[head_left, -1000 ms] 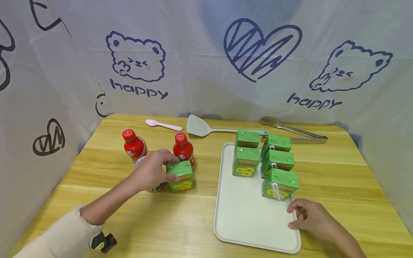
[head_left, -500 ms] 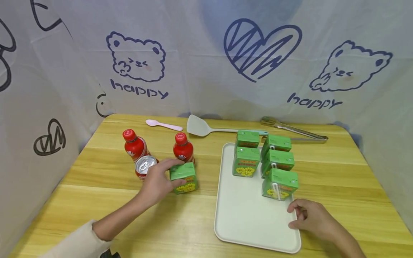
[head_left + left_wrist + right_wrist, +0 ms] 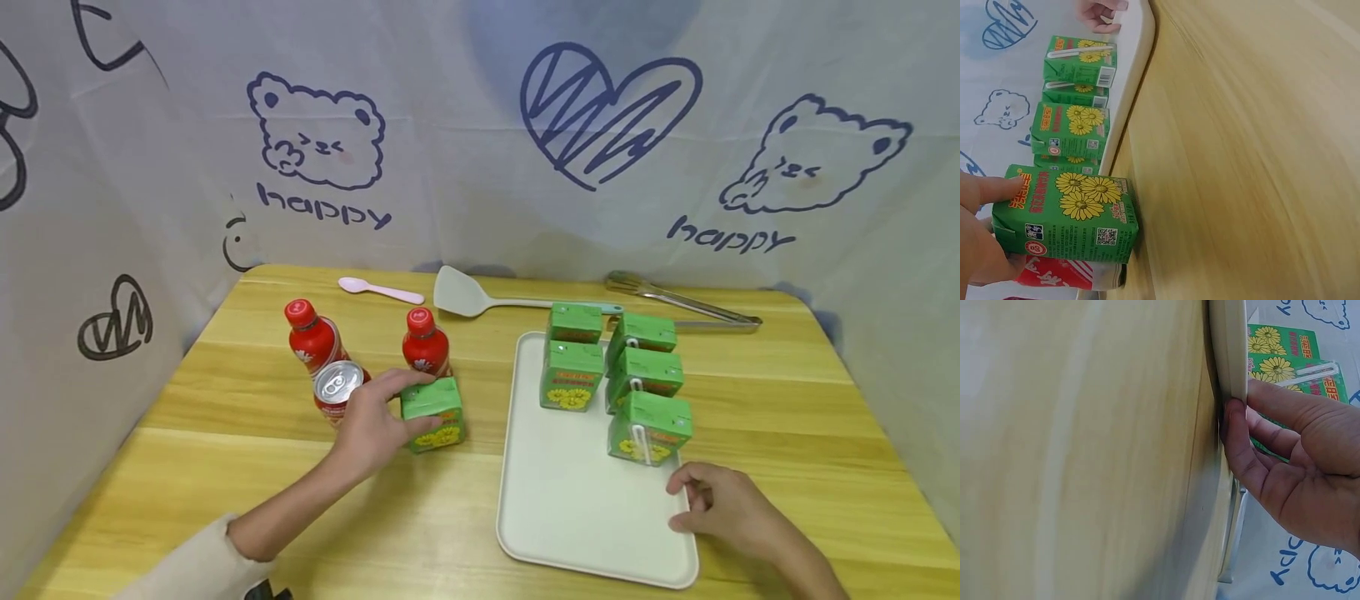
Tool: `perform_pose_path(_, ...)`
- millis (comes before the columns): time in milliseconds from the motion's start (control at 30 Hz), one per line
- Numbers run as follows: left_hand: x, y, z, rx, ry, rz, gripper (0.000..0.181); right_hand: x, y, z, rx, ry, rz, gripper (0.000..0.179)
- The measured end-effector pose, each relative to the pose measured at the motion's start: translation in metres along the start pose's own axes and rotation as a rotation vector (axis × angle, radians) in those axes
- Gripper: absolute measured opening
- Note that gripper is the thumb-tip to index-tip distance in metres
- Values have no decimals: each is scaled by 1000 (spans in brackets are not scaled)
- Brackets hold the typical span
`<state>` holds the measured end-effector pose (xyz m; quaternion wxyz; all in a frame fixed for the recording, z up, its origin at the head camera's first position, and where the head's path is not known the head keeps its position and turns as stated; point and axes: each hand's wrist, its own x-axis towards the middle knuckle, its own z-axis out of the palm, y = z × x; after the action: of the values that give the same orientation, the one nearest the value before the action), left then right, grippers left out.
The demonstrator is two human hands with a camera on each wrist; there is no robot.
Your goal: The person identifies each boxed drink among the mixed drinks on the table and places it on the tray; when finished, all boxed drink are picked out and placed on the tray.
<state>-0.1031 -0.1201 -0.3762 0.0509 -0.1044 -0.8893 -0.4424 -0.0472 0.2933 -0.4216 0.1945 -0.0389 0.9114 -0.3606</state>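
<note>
My left hand point(image 3: 375, 425) grips a green drink carton point(image 3: 433, 400) between thumb and fingers, left of the tray. Yellow flowers decorate the carton's front in the left wrist view, where its lower end shows close over the wooden table point(image 3: 1229, 187). My right hand point(image 3: 723, 504) pinches the right rim of a cream tray point(image 3: 585, 517); in the right wrist view, thumb and curled fingers point(image 3: 1240, 447) close on that edge. Several matching green cartons point(image 3: 572, 375) stand in two rows on the tray's far half, some with a straw point(image 3: 640, 444) attached.
Behind and left of the held carton stand two red bottles point(image 3: 426, 346) and a red can point(image 3: 337, 383). Along the back edge lie a pink spoon point(image 3: 381, 290), a pale spatula point(image 3: 461, 293) and metal tongs point(image 3: 697, 307). A cloth with drawings hangs behind.
My left hand has moved slightly right with the carton, away from the can, whose top now shows. The right hand and tray have stayed put.
</note>
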Motion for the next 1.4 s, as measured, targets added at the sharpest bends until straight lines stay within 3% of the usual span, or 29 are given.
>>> perform_pose_path(133, 1, 4, 2, -37, -9, -1, 47, -1, -1, 0, -3, 6, 25, 33)
perform_pose_path(400, 5, 14, 6, -94, -13, 1, 46, -1, 0, -1, 10, -7, -10, 32)
perform_pose_path(700, 11, 28, 14, -93, -19, 20, 45, 0, 2, -1, 3, -5, -11, 32)
perform_pose_path(1233, 25, 51, 38, -209, -83, 40, 43, 0, 3, 1, 4, 7, 51, 33)
perform_pose_path(1400, 32, 54, 50, -224, -98, 68, 43, 0, 2, 0, 5, 8, 32, 32)
